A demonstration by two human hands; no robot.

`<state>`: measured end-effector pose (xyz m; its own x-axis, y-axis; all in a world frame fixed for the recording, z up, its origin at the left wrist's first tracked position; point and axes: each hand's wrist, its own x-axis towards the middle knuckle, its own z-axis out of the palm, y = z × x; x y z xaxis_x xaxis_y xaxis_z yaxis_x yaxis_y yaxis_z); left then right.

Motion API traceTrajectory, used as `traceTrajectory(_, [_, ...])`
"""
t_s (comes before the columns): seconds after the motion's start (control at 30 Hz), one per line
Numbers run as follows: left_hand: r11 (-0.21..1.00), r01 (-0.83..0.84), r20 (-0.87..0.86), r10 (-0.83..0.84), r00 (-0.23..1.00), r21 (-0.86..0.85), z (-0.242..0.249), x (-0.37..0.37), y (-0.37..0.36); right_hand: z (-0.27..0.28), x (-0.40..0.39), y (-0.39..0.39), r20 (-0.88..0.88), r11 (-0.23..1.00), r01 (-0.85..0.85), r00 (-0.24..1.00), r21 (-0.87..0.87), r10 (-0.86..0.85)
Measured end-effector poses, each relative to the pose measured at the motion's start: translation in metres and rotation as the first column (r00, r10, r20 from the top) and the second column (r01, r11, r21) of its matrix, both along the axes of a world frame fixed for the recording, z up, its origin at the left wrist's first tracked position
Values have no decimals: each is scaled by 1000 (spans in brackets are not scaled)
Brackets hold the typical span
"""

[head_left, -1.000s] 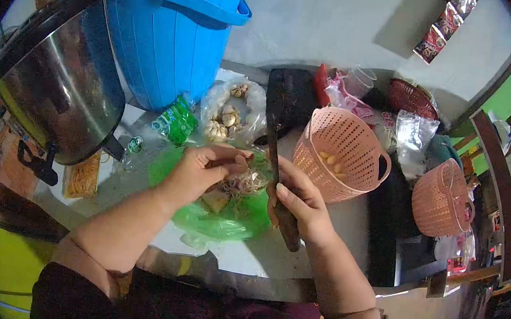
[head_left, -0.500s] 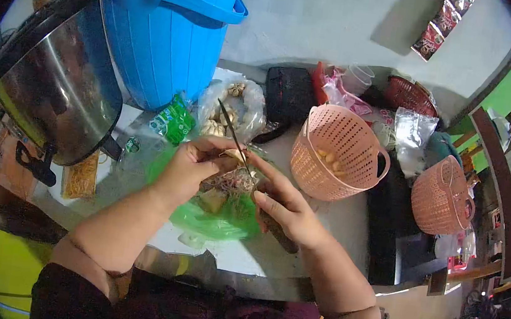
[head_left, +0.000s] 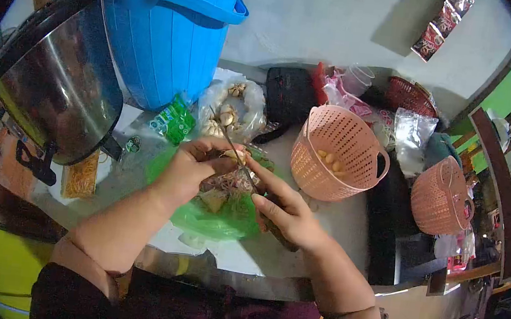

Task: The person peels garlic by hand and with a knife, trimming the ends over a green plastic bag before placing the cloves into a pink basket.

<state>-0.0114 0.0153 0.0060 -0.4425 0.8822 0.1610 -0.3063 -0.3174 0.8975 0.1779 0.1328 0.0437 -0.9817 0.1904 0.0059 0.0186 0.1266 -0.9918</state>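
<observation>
Between the fingertips of my left hand (head_left: 195,164) is a garlic clove (head_left: 234,155), pale and partly hidden. My right hand (head_left: 284,210) is wrapped round the handle of a knife (head_left: 228,134), whose thin dark blade points up and left across the clove. Right index fingertip and clove meet close to the blade. Below both hands lies a green plastic bag (head_left: 213,223) with peelings and reddish skins (head_left: 227,188) on it. A clear bag of garlic bulbs (head_left: 228,115) sits just beyond. Peeled cloves (head_left: 331,162) lie inside the pink basket (head_left: 341,122) to the right.
A tall blue bucket (head_left: 162,42) and a big dark pot (head_left: 63,74) stand at the left. Near them are a green packet (head_left: 175,119) and a pack of rubber bands (head_left: 80,178). Another pink basket (head_left: 443,197) is far right. A black bag (head_left: 289,94) lies at the back.
The knife blade has tilted lower and further left over the clove. Both hands stay in nearly the same place.
</observation>
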Motion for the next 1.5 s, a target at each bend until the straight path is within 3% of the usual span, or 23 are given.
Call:
traceTrajectory(0.07, [999,44,88,-41,995,-28,4,0,-3,1,0,-2,17,1000,12,1000,13,-12])
traceTrajectory(0.2, [999,19,60,-22,998,42,-9,-2,2,4,1,-5,65,999,41,997,-6,-41])
traceTrajectory(0.37, [998,39,74,-36,997,-40,-17,-8,1,-6,-2,-6,-142,971,98,987,216,-68])
traceTrajectory(0.47, [991,-1,24,4,1000,-135,0,-1,-2,-7,-5,-4,-283,870,177,958,461,-45])
traceTrajectory(0.67, [998,-48,-126,41,991,-48,-7,-5,-1,-3,-4,-7,-206,786,217,972,579,-117])
traceTrajectory(0.87, [996,38,-174,-51,983,-77,-4,-6,0,-8,-3,1,-238,837,280,953,471,-186])
traceTrajectory(1.0, [987,56,-279,-96,956,-148,9,-1,-1,-10,-1,7,-172,926,321,941,198,-290])
traceTrajectory(1.1, [990,7,-225,-39,974,-141,13,3,-1,-5,1,9,-84,955,298,951,-6,-297])
traceTrajectory(1.37, [996,-57,-98,49,994,-75,-6,-7,5,-15,-1,7,-39,981,192,981,-11,-192])
traceTrajectory(1.43, [997,-50,-83,45,996,-64,-7,-9,4,-22,-5,8,-152,984,172,975,46,-164])
traceTrajectory(1.5, [997,-56,-52,53,997,-49,-10,-10,4,-20,-4,5,-157,982,177,974,60,-166])
